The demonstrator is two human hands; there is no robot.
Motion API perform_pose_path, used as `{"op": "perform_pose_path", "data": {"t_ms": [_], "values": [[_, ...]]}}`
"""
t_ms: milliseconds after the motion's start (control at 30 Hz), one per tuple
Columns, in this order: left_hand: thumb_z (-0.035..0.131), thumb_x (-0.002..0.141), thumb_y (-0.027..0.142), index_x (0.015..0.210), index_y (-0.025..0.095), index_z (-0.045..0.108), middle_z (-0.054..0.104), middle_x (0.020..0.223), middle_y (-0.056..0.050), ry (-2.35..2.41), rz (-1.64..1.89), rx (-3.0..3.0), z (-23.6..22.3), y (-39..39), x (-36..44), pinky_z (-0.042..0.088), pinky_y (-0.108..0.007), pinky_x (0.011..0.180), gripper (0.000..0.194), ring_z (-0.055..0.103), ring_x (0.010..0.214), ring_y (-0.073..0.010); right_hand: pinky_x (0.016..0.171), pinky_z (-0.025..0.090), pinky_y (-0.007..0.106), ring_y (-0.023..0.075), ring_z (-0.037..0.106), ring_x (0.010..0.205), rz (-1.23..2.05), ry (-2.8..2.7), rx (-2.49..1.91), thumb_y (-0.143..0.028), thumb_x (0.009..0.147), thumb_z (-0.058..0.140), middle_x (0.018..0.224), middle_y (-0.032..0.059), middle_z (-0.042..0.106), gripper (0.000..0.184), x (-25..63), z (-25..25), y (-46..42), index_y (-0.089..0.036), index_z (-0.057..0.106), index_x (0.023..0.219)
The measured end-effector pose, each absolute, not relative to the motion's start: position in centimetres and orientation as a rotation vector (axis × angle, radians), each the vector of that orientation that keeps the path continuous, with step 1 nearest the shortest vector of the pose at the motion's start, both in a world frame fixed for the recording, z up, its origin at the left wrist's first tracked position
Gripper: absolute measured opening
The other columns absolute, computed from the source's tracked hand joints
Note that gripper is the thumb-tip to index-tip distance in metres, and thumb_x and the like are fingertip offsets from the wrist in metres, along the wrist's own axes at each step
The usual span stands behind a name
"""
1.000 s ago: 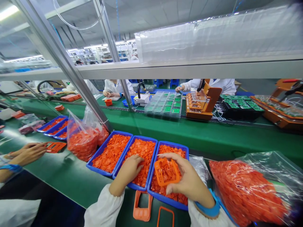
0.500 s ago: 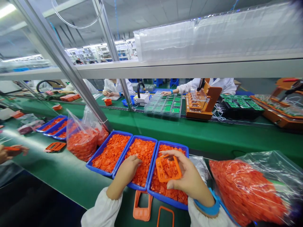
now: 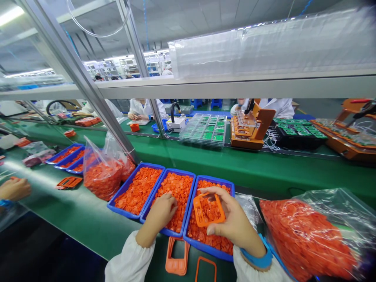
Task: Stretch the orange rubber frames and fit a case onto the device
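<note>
My right hand (image 3: 227, 217) holds an orange plastic frame (image 3: 197, 213) by its right side, tilted above the rightmost blue tray (image 3: 208, 250). Thumb and fingers wrap round the frame's edge. My left hand (image 3: 163, 209) is over the middle blue tray (image 3: 169, 232), its bent fingertips closed among small orange plastic pieces (image 3: 179, 188). Whether a piece sits between those fingertips is hidden. Below the trays lie a stack of orange frames (image 3: 176, 268) and a thin orange rim (image 3: 216, 270).
A third blue tray (image 3: 125, 212) of orange pieces stands at left, beside filled clear bags (image 3: 102, 176). A large bag (image 3: 305, 235) of pieces lies at right. A metal post (image 3: 117, 129) rises behind the trays. A co-worker's hand (image 3: 14, 190) is at far left.
My left hand has shifted slightly right within the middle tray, its fingers more curled. My right hand and its frame stay put. Across the bench, a co-worker's arm has withdrawn from the clear tray.
</note>
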State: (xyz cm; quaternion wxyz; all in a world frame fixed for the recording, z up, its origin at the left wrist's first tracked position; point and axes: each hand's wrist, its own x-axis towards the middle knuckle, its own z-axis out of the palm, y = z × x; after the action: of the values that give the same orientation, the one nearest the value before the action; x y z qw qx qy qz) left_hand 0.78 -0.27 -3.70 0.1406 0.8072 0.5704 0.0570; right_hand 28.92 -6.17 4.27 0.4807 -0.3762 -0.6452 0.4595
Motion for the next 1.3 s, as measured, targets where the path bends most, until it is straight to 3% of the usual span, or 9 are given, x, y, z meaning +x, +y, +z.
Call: {"op": "perform_pose_path", "data": {"t_ms": [167, 333, 400, 533, 733, 900, 1000, 1133, 1300], "values": [[0.059, 0.097, 0.019, 0.091, 0.02, 0.074, 0.075, 0.096, -0.011, 1.628, 0.275, 2.306, -3.8, 0.0, 0.5, 0.052, -0.039, 0.089, 0.015, 0.071, 0.094, -0.0286, 0.113, 0.049, 0.054, 0.0381, 0.067, 0.125, 1.124, -1.546, -0.914, -0.076, 0.06, 0.088, 0.136, 0.0128, 0.071, 0.091, 28.8, 4.5, -6.1, -0.032, 0.066, 0.136], [0.043, 0.104, 0.021, 0.114, 0.018, 0.073, 0.072, 0.109, -0.014, 1.636, 0.525, 2.253, -3.3, -0.3, 0.0, 0.056, -0.039, 0.092, 0.032, 0.072, 0.101, -0.0263, 0.112, 0.048, 0.052, 0.037, 0.067, 0.124, 1.122, -1.543, -0.892, -0.073, 0.062, 0.089, 0.135, 0.0116, 0.071, 0.089, 28.9, 4.4, -6.0, -0.033, 0.065, 0.137], [0.042, 0.106, 0.025, 0.111, 0.018, 0.074, 0.072, 0.106, -0.013, 1.551, 0.714, 2.154, -2.7, -0.8, 0.0, 0.058, -0.037, 0.089, 0.034, 0.072, 0.097, -0.0242, 0.112, 0.048, 0.052, 0.0369, 0.066, 0.126, 1.119, -1.559, -0.891, -0.073, 0.062, 0.089, 0.137, 0.0113, 0.07, 0.089, 28.9, 4.3, -6.0, -0.034, 0.065, 0.138], [0.064, 0.097, 0.038, 0.096, 0.019, 0.081, 0.074, 0.112, -0.014, 1.233, 1.072, 1.73, -1.1, -2.1, 0.5, 0.063, -0.036, 0.08, 0.025, 0.074, 0.096, -0.0256, 0.112, 0.048, 0.053, 0.0369, 0.065, 0.127, 1.113, -1.586, -0.887, -0.071, 0.062, 0.09, 0.139, 0.0095, 0.069, 0.088, 28.8, 4.0, -5.9, -0.037, 0.064, 0.139], [0.089, 0.078, 0.03, 0.078, 0.019, 0.082, 0.078, 0.102, -0.012, 1.072, 1.187, 1.436, 1.3, -4.0, 1.8, 0.06, -0.034, 0.091, 0.013, 0.073, 0.102, -0.0262, 0.111, 0.05, 0.052, 0.0367, 0.067, 0.126, 1.122, -1.585, -0.874, -0.068, 0.062, 0.092, 0.139, 0.0101, 0.07, 0.087, 28.5, 4.1, -5.9, -0.036, 0.064, 0.138], [0.1, 0.065, 0.027, 0.099, 0.023, 0.079, 0.073, 0.087, -0.001, 0.967, 1.288, 0.988, 1.8, -5.0, 3.3, 0.061, -0.027, 0.077, 0.041, 0.072, 0.078, -0.0154, 0.113, 0.05, 0.053, 0.0383, 0.066, 0.13, 1.128, -1.616, -0.876, -0.067, 0.063, 0.092, 0.142, 0.0115, 0.069, 0.087, 28.1, 4.1, -6.0, -0.034, 0.065, 0.139], [0.104, 0.058, 0.033, 0.086, 0.018, 0.079, 0.07, 0.084, -0.001, 0.965, 1.306, 0.825, 2.2, -5.1, 4.2, 0.059, -0.024, 0.07, 0.041, 0.07, 0.074, -0.0142, 0.114, 0.051, 0.052, 0.0368, 0.067, 0.13, 1.129, -1.632, -0.87, -0.065, 0.065, 0.092, 0.144, 0.0103, 0.069, 0.085, 27.8, 3.9, -6.0, -0.036, 0.064, 0.139], [0.103, 0.059, 0.039, 0.077, 0.016, 0.078, 0.068, 0.093, -0.003, 0.923, 1.345, 0.706, 3.1, -5.7, 5.1, 0.057, -0.023, 0.068, 0.039, 0.068, 0.08, -0.0146, 0.116, 0.049, 0.05, 0.0352, 0.066, 0.132, 1.073, -1.651, -0.831, -0.064, 0.066, 0.092, 0.143, 0.0102, 0.07, 0.081, 27.3, 3.7, -6.0, -0.036, 0.065, 0.137], [0.1, 0.068, 0.038, 0.081, 0.016, 0.078, 0.064, 0.105, -0.003, 0.83, 1.315, 0.608, 4.1, -7.6, 6.5, 0.054, -0.022, 0.067, 0.033, 0.063, 0.077, -0.0112, 0.113, 0.052, 0.047, 0.0326, 0.07, 0.127, 0.984, -1.677, -0.78, -0.058, 0.067, 0.095, 0.136, 0.0087, 0.074, 0.069, 26.7, 4.2, -6.2, -0.035, 0.067, 0.126]]}}
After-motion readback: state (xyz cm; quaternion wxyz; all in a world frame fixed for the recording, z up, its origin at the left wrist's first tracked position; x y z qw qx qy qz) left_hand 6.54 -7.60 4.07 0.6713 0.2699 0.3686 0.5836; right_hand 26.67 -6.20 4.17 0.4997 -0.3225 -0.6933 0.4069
